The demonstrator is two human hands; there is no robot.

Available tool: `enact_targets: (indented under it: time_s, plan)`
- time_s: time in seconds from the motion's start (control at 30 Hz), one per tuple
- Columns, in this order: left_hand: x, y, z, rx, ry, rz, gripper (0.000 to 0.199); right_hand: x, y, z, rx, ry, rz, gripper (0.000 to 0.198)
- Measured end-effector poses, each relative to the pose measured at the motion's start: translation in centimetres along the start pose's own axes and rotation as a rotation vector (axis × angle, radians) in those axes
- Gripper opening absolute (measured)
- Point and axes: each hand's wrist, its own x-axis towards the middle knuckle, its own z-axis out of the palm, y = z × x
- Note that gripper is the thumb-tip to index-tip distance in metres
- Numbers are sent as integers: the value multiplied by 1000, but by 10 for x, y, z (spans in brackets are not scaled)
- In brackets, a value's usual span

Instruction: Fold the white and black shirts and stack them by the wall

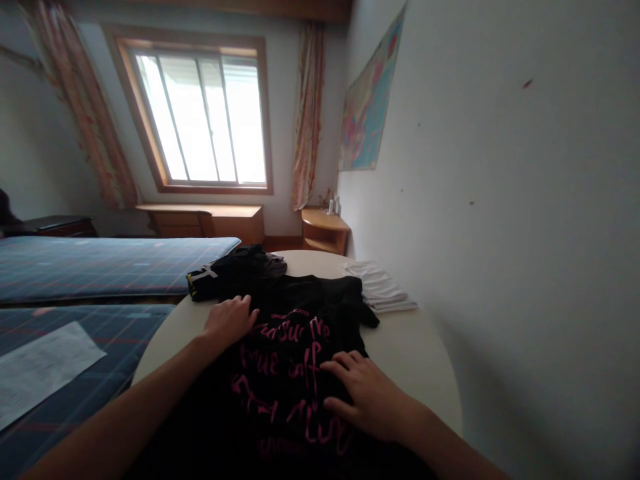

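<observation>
A black T-shirt [295, 347] with pink lettering lies spread over the round cream table [425, 360], its collar end pointing away from me. My left hand [231, 321] rests on the shirt's left side, fingers stretched out over the cloth near the top line of print. Lower down, my right hand [363, 393] lies on the shirt's right side with its fingers spread and the thumb apart. Neither hand appears to grip the fabric. The bottom of the shirt runs into darkness at the lower edge of the view.
Dark folded clothes [235, 268] sit at the table's back left, and folded white cloth [383, 287] at its back right. To the left are blue plaid mattresses [110, 267] and a paper sheet [47, 367]. A white wall [525, 267] runs close along the right.
</observation>
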Motion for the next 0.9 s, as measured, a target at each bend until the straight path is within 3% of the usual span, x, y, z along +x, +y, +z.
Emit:
enact_targets:
  time_s: [0.07, 0.2, 0.43, 0.57, 0.67, 0.8, 0.9]
  plan:
    - [12, 6, 17, -50, 44, 89, 50, 15, 4, 5, -10, 0, 40, 64]
    - [28, 12, 43, -95, -116, 75, 62, 43, 16, 13, 0, -54, 91, 74]
    - [54, 29, 37, -100, -274, -35, 51, 95, 30, 3, 34, -72, 226, 61]
    - [59, 50, 40, -110, -226, -138, 50, 124, 33, 5, 53, -3, 320, 56]
    - [51, 60, 50, -110, -119, -170, 51, 132, 35, 14, 35, 139, 336, 53]
    - [39, 60, 65, -174, 26, -129, 55, 128, 37, 26, -27, 291, 268, 50]
    - [31, 56, 71, -208, 15, -81, 61, 121, 34, 32, -29, 304, 251, 52]
